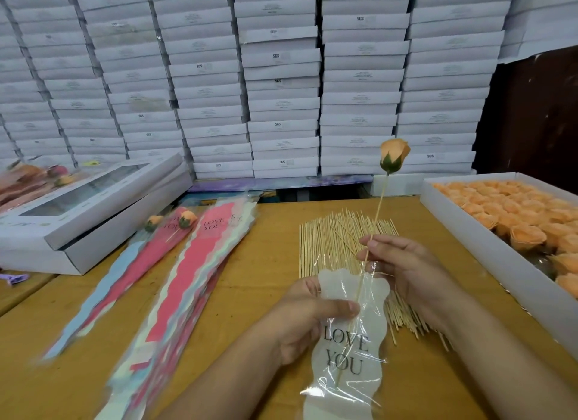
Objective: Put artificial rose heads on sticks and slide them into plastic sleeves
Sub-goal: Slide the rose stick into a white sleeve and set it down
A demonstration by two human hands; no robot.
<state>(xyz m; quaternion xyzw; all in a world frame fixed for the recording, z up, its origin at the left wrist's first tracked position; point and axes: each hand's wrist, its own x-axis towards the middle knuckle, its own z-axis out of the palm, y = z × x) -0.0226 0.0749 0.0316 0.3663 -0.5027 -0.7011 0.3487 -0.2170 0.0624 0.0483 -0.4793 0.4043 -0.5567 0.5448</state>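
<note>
Right hand [403, 263] pinches stick [377, 213] mid-length, rose head [394, 157] up; left hand [308, 316] grips sleeve [350, 341] mouth. Stick axis lines up with sleeve, tip already inside.

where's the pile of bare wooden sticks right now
The wooden sticks lie on the table's centre-right, behind both hands, left of the tray of orange rose heads.

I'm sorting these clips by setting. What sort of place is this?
Probably a small packing workshop or stockroom: a wall of stacked white boxes, a tray of loose orange rose heads, and a pile of bamboo sticks on the table.
</note>
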